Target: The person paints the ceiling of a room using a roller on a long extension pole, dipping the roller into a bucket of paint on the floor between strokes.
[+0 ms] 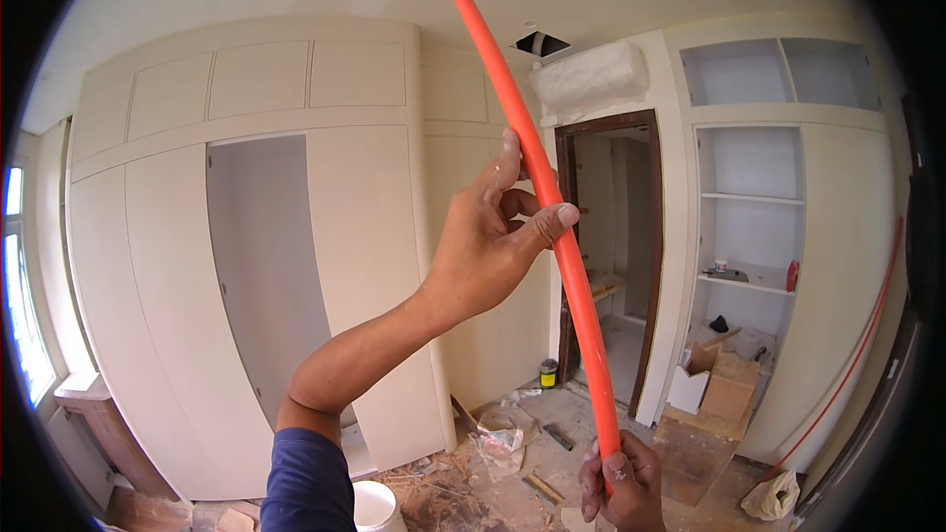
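Note:
A long, smooth orange pole (581,305) rises from the bottom middle, leaning left toward the ceiling. It looks bowed, and its top runs out past the upper edge. My left hand (493,241) pinches it around mid-height, thumb across the front and fingers behind. Lower down, my right hand (629,486) is closed around the pole close to its visible bottom end. My left arm, in a dark blue sleeve (308,483), stretches up in front of the pale cupboards.
Left stands a tall cream wardrobe (370,236) with one open bay. A dark-framed doorway (655,236), shelves (754,197) and a cardboard box (729,384) are right. A white bucket (376,507) stands near; debris and tools litter the floor. Above the doorway hangs a wrapped unit (596,79).

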`<move>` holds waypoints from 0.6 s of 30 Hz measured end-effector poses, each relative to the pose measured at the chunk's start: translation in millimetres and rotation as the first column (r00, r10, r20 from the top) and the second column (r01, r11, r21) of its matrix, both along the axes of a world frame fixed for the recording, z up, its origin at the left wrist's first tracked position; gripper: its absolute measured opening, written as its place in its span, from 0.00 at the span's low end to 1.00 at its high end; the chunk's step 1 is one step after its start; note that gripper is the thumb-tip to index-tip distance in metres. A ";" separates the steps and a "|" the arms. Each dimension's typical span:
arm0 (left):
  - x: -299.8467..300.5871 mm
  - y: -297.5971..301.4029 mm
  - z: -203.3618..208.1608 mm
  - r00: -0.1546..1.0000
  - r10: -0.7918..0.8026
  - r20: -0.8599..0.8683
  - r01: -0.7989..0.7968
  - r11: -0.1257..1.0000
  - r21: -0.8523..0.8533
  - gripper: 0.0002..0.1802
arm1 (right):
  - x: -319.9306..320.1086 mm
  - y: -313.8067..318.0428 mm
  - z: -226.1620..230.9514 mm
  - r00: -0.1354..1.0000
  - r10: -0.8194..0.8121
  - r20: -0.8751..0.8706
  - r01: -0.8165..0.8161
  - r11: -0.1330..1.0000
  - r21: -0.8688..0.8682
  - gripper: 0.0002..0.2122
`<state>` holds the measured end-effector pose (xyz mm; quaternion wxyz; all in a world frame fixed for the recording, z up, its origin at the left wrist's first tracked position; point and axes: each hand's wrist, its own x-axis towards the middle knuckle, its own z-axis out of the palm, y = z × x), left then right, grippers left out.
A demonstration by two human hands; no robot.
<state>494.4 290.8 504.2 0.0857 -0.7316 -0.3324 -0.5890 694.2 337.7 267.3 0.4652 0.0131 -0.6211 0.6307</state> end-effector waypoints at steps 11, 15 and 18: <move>-30.5 16.3 12.7 0.999 0.029 -0.034 -0.028 0.999 0.040 0.39 | -28.5 20.7 15.0 0.997 0.075 -0.018 -0.074 0.996 0.041 0.17; -54.6 22.6 29.7 0.997 0.075 0.037 -0.075 0.997 0.008 0.35 | -58.1 28.8 38.2 0.998 0.064 -0.011 -0.063 0.996 0.057 0.15; -84.3 30.4 39.8 0.993 0.107 0.053 -0.106 0.994 -0.009 0.32 | -86.8 35.0 52.3 0.999 0.042 0.019 -0.043 0.996 0.080 0.14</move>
